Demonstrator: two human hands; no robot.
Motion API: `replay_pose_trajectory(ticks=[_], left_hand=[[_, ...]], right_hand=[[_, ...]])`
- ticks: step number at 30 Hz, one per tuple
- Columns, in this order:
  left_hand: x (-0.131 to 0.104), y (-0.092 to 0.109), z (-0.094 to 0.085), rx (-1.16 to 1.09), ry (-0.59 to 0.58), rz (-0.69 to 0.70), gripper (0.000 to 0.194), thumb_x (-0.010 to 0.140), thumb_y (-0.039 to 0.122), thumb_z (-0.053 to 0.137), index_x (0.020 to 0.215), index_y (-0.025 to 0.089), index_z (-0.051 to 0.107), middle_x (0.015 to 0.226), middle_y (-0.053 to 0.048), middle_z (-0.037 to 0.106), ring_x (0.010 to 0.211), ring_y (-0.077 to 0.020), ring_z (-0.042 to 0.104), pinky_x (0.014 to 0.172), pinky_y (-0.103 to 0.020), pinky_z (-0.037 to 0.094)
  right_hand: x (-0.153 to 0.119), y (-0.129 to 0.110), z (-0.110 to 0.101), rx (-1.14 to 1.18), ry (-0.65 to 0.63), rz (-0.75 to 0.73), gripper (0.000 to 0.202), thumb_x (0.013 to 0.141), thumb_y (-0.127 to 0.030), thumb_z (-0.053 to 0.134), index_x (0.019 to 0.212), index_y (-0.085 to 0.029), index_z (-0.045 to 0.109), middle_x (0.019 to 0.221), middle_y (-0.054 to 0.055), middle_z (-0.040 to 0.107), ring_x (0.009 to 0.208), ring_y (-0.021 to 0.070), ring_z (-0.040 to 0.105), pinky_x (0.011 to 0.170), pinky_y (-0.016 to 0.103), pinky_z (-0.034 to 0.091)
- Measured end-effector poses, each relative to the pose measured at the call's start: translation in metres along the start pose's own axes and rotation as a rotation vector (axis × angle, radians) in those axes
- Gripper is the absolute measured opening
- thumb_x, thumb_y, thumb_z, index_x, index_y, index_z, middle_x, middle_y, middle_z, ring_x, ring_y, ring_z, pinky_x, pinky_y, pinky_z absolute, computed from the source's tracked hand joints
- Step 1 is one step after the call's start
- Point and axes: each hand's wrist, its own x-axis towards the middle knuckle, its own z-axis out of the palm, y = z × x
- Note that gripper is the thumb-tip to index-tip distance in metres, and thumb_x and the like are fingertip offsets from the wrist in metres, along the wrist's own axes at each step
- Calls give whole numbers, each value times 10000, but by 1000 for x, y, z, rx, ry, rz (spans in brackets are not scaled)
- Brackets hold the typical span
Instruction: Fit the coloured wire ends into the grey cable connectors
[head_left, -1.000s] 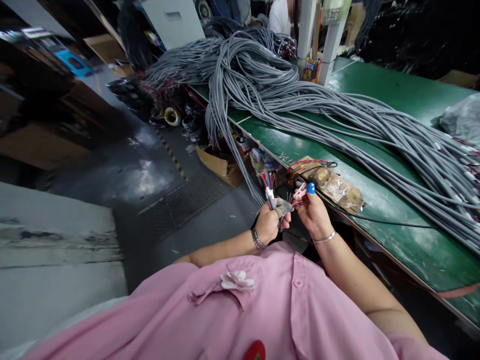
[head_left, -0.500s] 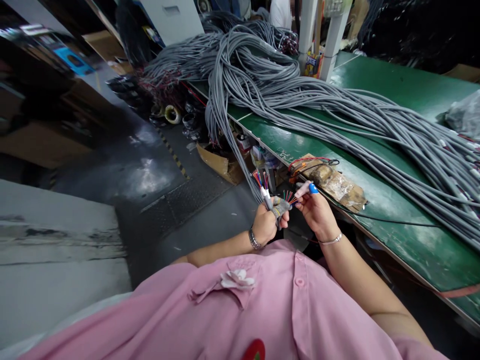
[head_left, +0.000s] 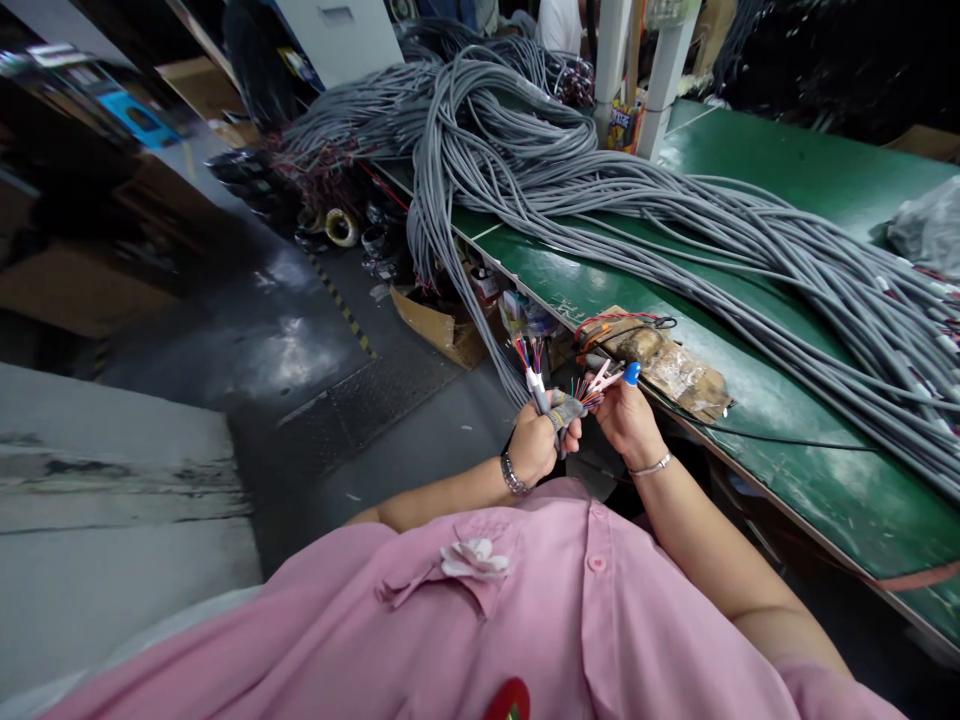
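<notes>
My left hand (head_left: 534, 445) is closed round grey multi-core cables (head_left: 541, 398). Grey knitted covers with a yellow stripe are on some of its fingers. One cable end points up with a white sleeve and a fan of coloured wires (head_left: 529, 352). A second bunch of thin coloured wires (head_left: 579, 390) spreads out toward the right. My right hand (head_left: 628, 420), with a blue cover (head_left: 632, 373) on one fingertip, pinches a small pale pink forked piece (head_left: 602, 380). Its tips are at the second bunch; whether they touch the wires is hard to tell.
A big bundle of grey cables (head_left: 510, 150) lies across the green table (head_left: 795, 160) and hangs over its near edge. A taped cardboard piece (head_left: 675, 370) with leads lies by the edge. Below stands an open cardboard box (head_left: 435, 325). Another person's white sleeve (head_left: 559, 25) shows behind.
My right hand has shifted slightly, and the pale pink piece now shows its two prongs spread apart. My left hand still holds the cables, moved a little to the right.
</notes>
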Motion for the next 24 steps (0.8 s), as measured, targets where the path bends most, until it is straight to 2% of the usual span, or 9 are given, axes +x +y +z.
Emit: replay_pose_trajectory(ticks=[5,8,11,15,17,20,24], left_hand=[[2,-2,-2,7,4,-2,234,725,374,659,761,166,560,527,22,588,346,-86,477,323,-190,299],[4,-5,-3,15,7,0,225,726,366,659,751,165,561,522,23,586,344,-85,476,321,-189,296],[3,-6,-4,24,8,7,227,727,366,661,741,162,563,521,22,588,344,-83,477,320,-188,300],[-2,-3,-5,31,-6,19,249,735,384,665,741,157,562,528,18,593,345,-83,479,321,-189,321],[-4,-2,-7,48,-5,24,272,727,400,675,732,157,554,529,17,595,343,-83,480,321,-190,328],[-8,-3,-12,80,-11,39,309,710,424,696,706,159,536,525,18,591,347,-83,488,331,-188,336],[-11,-7,-19,159,-58,58,312,740,443,674,718,155,554,538,14,598,371,-87,515,345,-185,347]], right_hand=[[4,0,3,102,33,55,354,754,-541,688,742,-189,648,690,-16,652,501,73,464,555,220,470],[5,2,4,126,57,21,346,757,-534,689,744,-190,653,667,-17,636,530,82,487,573,217,473],[3,2,5,108,55,25,385,751,-590,660,737,-205,640,690,-9,641,581,104,535,596,232,485],[-5,-3,1,15,-36,137,549,735,-746,523,782,-212,638,823,34,677,667,143,603,591,260,506],[-11,-8,-3,-55,-108,225,587,726,-765,507,843,-208,652,872,49,682,693,147,618,598,263,520],[-19,-17,-10,-185,-184,319,536,714,-699,604,877,-190,658,865,56,676,688,139,614,623,275,540],[-24,-31,-13,-374,-234,348,384,718,-536,715,850,-181,655,758,20,640,667,125,596,633,277,534]])
